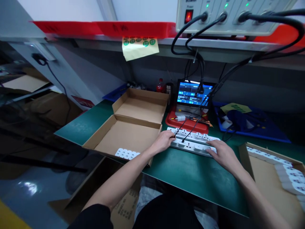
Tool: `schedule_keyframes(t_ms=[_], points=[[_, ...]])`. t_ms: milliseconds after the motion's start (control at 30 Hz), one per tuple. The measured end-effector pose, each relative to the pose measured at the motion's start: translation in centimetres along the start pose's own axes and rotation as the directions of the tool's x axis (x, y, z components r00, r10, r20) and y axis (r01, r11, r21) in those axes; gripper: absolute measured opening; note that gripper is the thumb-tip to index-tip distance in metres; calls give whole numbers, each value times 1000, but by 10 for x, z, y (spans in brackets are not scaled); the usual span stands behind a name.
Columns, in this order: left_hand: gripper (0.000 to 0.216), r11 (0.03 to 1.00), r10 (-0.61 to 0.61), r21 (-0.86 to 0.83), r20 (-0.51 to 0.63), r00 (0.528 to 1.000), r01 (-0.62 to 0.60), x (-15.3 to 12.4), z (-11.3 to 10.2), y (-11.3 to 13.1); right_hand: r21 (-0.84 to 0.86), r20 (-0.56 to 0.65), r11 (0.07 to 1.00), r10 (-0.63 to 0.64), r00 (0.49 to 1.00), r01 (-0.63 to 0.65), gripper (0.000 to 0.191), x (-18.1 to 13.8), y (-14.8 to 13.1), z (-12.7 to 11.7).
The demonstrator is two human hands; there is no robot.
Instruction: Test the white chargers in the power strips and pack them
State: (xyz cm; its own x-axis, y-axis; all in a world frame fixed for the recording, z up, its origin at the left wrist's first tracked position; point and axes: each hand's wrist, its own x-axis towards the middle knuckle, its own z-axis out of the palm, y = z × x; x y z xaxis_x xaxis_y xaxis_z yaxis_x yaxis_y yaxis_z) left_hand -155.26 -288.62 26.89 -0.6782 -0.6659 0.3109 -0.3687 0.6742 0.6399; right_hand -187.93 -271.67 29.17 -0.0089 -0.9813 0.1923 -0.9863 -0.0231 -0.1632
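Two white power strips lie side by side on the green bench: a rear power strip (pixel 190 134) and a front power strip (pixel 188 145). My left hand (pixel 163 142) is at the front strip's left end, fingers closed where a thin black lead (pixel 179 128) comes down; the fingers partly hide the lead's end. A second black lead (pixel 188 133) stands in a socket of the same strip. At the right end my right hand (pixel 222 153) grips the front strip, thumb on the near side and fingers across the top, beside a small red light.
An open cardboard box (pixel 128 133) at left holds a white strip. Several strips lie in a carton (pixel 264 168) at right. Behind are a red tray (pixel 170 119), a lit screen (pixel 190 93) and a blue tray (pixel 274 132). Black cables hang from a tester (pixel 226 27) overhead.
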Motion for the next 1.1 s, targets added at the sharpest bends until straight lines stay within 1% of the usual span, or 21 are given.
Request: schedule_keyframes(t_ms=[67,100,133,200,233,267,300,367,400,433,500,567,633,700,767,833,867,933,1000,1067,1100], points=[[12,1000,-1,-10,4,1000,1,-1,-4,3,-13,48,1000,11,999,-10,35,-3,2,5],[8,1000,-12,-21,-23,1000,12,-1,-6,7,-18,68,1000,19,997,-17,34,-3,1,8],[4,999,-27,-30,-76,997,25,-1,-9,12,-22,85,999,26,996,-24,34,-3,-1,10],[11,999,-32,-28,-215,976,27,-1,-11,30,-24,103,999,34,994,-31,32,-2,-4,12],[13,1000,-6,-7,-258,966,4,0,-8,41,-21,109,999,30,994,-28,31,-2,-5,12],[15,999,42,31,-257,966,-35,0,-3,53,-17,113,1000,26,993,-24,31,-2,-6,11],[15,993,103,82,-208,973,-87,1,5,65,-12,111,1000,24,994,-22,31,-2,-7,9],[15,963,202,185,-26,979,-194,5,26,86,5,65,1000,30,997,-30,30,-3,-5,3],[17,944,223,233,67,972,-233,8,38,94,19,18,999,32,999,-33,30,-4,-4,-1],[23,926,226,276,144,963,-259,13,50,100,33,-38,999,33,999,-31,30,-6,-2,-6],[32,902,194,334,255,947,-275,23,69,105,63,-138,998,21,990,-12,35,-11,0,-16],[33,898,147,350,331,932,-266,32,79,105,98,-175,995,3,985,14,40,-18,-1,-25],[29,911,138,321,356,924,-259,39,80,103,153,-170,988,6,985,20,42,-27,-7,-33],[26,936,167,252,296,940,-246,42,74,103,234,-159,972,33,987,6,43,-35,-17,-40],[25,969,203,109,171,964,-224,42,65,107,334,-142,943,71,987,-19,44,-39,-30,-46],[26,973,194,-133,42,980,-187,38,56,112,447,-117,894,106,987,-43,45,-40,-43,-50],[27,948,163,-276,-7,987,-158,35,54,114,505,-109,862,122,987,-50,46,-40,-49,-51],[30,833,34,-550,-53,998,-58,26,53,117,596,-114,801,144,983,-49,49,-37,-59,-49],[37,661,-115,-749,-38,993,48,12,58,117,630,-142,776,162,977,-37,53,-32,-69,-44],[55,507,-200,-857,-17,980,89,-7,63,115,626,-187,780,180,966,-24,54,-27,-80,-35],[65,468,-212,-880,-19,977,85,-17,64,113,618,-203,786,186,961,-22,53,-24,-87,-31]])
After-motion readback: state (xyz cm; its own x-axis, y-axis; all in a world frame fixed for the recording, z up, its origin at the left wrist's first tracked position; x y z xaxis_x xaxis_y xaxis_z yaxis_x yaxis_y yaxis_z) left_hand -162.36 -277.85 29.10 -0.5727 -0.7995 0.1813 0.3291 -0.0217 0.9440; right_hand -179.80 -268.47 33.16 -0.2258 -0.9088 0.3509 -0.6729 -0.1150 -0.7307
